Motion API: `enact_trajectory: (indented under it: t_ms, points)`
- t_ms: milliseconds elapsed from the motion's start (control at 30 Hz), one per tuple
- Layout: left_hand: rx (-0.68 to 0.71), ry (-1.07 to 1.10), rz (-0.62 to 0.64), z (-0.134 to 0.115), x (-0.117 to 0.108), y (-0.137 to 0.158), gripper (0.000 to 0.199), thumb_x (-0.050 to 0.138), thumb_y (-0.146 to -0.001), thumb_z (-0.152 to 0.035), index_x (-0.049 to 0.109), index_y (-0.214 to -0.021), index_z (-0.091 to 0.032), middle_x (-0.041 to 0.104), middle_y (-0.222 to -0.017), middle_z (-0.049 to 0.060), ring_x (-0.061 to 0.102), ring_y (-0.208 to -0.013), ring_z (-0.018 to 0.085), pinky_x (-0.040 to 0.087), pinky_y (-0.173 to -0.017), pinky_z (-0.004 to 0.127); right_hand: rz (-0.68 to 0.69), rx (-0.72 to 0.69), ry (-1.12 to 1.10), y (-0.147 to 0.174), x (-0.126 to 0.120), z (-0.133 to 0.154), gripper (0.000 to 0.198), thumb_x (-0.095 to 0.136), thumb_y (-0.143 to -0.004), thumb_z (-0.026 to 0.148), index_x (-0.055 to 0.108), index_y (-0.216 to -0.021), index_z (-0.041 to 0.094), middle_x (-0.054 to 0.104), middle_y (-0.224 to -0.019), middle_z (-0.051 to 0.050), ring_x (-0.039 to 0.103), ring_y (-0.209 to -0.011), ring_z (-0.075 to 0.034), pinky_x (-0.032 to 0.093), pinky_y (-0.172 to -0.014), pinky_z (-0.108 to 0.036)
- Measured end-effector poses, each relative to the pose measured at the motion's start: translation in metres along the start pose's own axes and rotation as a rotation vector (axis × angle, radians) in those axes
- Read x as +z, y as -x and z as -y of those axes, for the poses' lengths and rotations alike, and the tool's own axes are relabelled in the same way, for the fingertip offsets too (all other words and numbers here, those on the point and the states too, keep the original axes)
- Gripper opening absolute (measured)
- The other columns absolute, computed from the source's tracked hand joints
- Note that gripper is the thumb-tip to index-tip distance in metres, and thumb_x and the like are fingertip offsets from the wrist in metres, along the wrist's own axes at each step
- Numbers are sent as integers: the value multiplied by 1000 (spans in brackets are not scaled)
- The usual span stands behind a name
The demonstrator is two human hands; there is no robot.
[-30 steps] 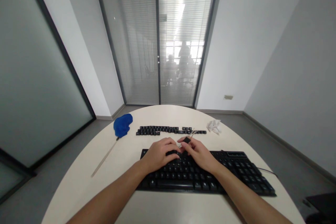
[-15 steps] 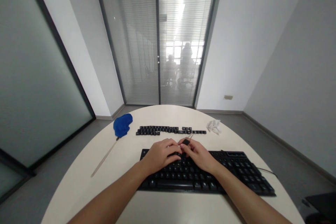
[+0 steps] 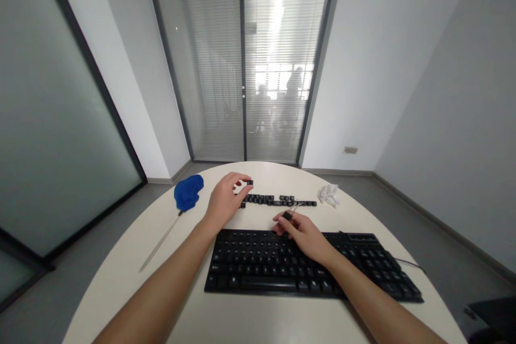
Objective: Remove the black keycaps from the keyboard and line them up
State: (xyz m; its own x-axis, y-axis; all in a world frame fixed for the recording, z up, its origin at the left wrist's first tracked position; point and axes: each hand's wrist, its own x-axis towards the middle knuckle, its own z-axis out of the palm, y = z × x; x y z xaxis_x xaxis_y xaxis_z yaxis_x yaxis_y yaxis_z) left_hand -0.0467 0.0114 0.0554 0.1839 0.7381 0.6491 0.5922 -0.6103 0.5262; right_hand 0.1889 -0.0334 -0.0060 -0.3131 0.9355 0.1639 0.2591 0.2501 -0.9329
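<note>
Keycap [image 3: 250,183] between fingertips [image 3: 244,177] of left hand [image 3: 224,198]

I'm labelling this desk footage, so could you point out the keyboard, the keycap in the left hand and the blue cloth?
Keyboard [image 3: 278,269]: head view, on keys near its middle.
Keycap [image 3: 250,183]: head view, on its dark visible side.
Blue cloth [image 3: 188,192]: head view, on its middle.

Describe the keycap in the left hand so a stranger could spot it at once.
On the pale, round-edged table, look past the big black keyboard to the rows of loose black keycaps. At their visible left end is the left hand, with the keycap at the tip of its thumb. The neighbours lie in rows; this dark one alone is pinched in a hand.
</note>
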Motion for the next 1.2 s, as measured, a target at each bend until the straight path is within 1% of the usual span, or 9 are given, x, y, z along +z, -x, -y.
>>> enact_trajectory:
  t_ms: [67,133,233,333,467,567,800,1000,1200]
  points:
    - [-12,-74,10,7,5,2,13,65,-88,-22,67,-101,-22,68,-102,2,60,-88,18,49,-78,30,6,-5,8,0,0,-1,39,50,-94,53,64,-99,17,72,-86,-5,67,-79,-19,47,-67,-29]
    - [-19,-166,62,15,14,9,12,67,-87,-22,68,-99,-23,70,-102,1,60,-95,20,48,-86,33,11,-9,18,1,0,-2,38,50,-95,53,64,-99,18,72,-85,-5,67,-79,-19,47,-67,-29]
    - [-37,-278,174,26,29,21,13,69,-86,-22,69,-99,-23,71,-101,1,60,-99,22,46,-89,34,17,-12,29,1,0,-3,37,50,-95,52,64,-99,18,73,-85,-5,67,-79,-19,47,-67,-29]
    - [-38,-331,244,31,35,25,14,69,-86,-22,69,-99,-22,72,-101,2,60,-100,22,46,-90,34,21,-14,41,2,0,-2,37,49,-96,52,64,-101,18,73,-86,-5,67,-80,-19,47,-68,-29]
    - [-82,-366,242,29,32,18,13,68,-86,-26,69,-99,-23,71,-103,2,60,-101,22,46,-87,32,29,-20,60,2,-1,0,37,49,-96,51,64,-99,17,73,-86,-5,67,-80,-19,47,-69,-29]
    - [-118,-418,272,29,35,14,12,68,-86,-26,70,-97,-23,70,-102,3,60,-100,23,46,-85,33,35,-19,66,2,-1,0,37,48,-96,51,64,-99,18,74,-86,-5,67,-81,-19,47,-69,-29]
    - [-5,-520,298,40,53,16,12,67,-85,-22,70,-96,-20,69,-102,6,54,-105,26,44,-90,37,39,-32,70,2,-1,-1,37,49,-96,51,65,-100,18,73,-85,-5,67,-81,-19,47,-70,-29]
    - [24,-534,301,46,56,22,11,67,-84,-20,71,-94,-20,67,-104,6,49,-111,27,42,-93,39,42,-37,101,3,-1,2,36,48,-97,50,66,-98,18,73,-84,-4,66,-81,-19,47,-71,-30]
    - [15,-553,266,48,58,24,10,68,-83,-21,71,-93,-20,67,-104,7,47,-113,28,42,-94,41,40,-40,111,3,-1,5,35,48,-97,49,66,-96,18,73,-84,-4,66,-81,-19,46,-72,-29]
